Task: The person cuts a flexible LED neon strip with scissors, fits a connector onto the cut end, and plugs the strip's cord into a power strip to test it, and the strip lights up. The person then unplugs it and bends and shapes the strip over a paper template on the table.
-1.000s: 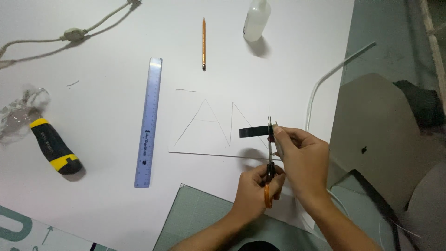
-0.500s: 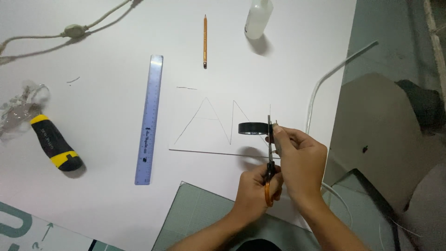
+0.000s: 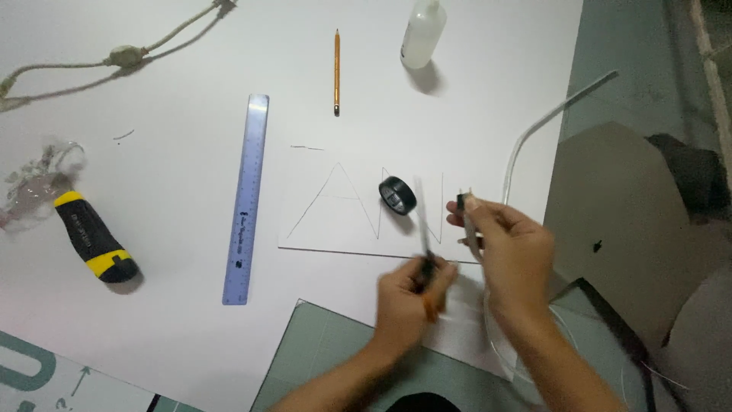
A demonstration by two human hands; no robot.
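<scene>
Left hand (image 3: 408,294): grip closed around orange-handled scissors (image 3: 427,267), blades blurred, pointing far. Right hand (image 3: 507,248): fingertips pinched on a small dark piece (image 3: 460,201), probably tape, and a thin clear tube (image 3: 526,145) that runs far-right over the worktop (image 3: 175,61) edge. A black tape roll (image 3: 397,194) is seen just left of the hands, lying on a white sheet (image 3: 320,229) marked with pencilled zigzag lines. Further left: blue ruler (image 3: 247,198), yellow-black tool handle (image 3: 93,236). Far side: pencil (image 3: 336,70), clear bottle (image 3: 422,34).
</scene>
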